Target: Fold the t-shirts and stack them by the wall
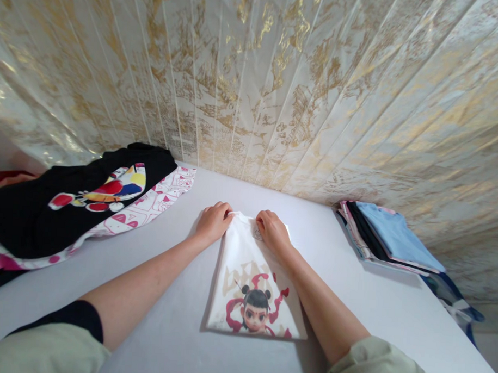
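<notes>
A white T-shirt (238,262) lies folded into a narrow panel in front of me, its cartoon print of a child with red ribbons at the near end. At the far left corner my left hand (215,220) pinches the fabric, fingers curled. My right hand (273,231) grips the far edge a little to the right, its fingers closed on the cloth. Part of the shirt's right side is hidden under my right hand and forearm.
Unfolded clothes, topped by a black shirt (81,197) with a colourful print, lie on the left. A stack of folded clothes (398,232) sits at the right by the gold-patterned curtain (252,88). Everything rests on a white surface (167,292).
</notes>
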`<state>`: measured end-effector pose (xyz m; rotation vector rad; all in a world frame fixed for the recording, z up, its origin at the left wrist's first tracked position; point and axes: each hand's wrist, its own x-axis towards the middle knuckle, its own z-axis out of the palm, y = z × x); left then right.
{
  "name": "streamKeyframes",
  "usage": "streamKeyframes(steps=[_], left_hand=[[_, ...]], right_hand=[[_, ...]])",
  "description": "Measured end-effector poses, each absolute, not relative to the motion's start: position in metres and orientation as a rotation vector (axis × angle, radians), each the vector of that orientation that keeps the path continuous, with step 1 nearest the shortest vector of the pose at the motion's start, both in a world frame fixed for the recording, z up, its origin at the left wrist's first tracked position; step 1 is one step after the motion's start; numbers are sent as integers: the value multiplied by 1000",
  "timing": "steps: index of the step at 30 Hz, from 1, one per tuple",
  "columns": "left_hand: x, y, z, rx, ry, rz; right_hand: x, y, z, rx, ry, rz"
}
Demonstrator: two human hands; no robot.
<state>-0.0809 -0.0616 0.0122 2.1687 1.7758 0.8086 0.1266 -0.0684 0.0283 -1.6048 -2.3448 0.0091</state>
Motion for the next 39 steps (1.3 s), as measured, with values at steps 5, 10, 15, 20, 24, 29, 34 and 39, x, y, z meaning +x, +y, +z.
streamKeyframes(steps=[5, 10, 15, 20, 24, 29, 34, 39], left_hand=[[-81, -63, 13, 2168, 1763, 810], [-81, -63, 14, 2162, 1773, 806], [-80, -63, 13, 2163, 1773, 809], [-81, -63, 12, 2166, 1787, 813], [-80, -63, 13, 2162, 1797, 802], [-80, -62, 14, 2154, 1792, 786], [-81, -61, 13, 2158, 1791, 788], [-81, -61, 12, 2158, 1789, 795]], right_hand=[[132, -88, 41, -1536, -2283, -27], [134, -116, 39, -1341, -2387, 258], [134, -126, 27, -1352, -2272, 396], [132, -122, 31, -1451, -2275, 421], [130, -118, 39, -1532, -2367, 341], [141, -101, 51, -1558, -2329, 231], [150, -74, 40, -1648, -2319, 160], [151, -61, 20, -1641, -2205, 309]])
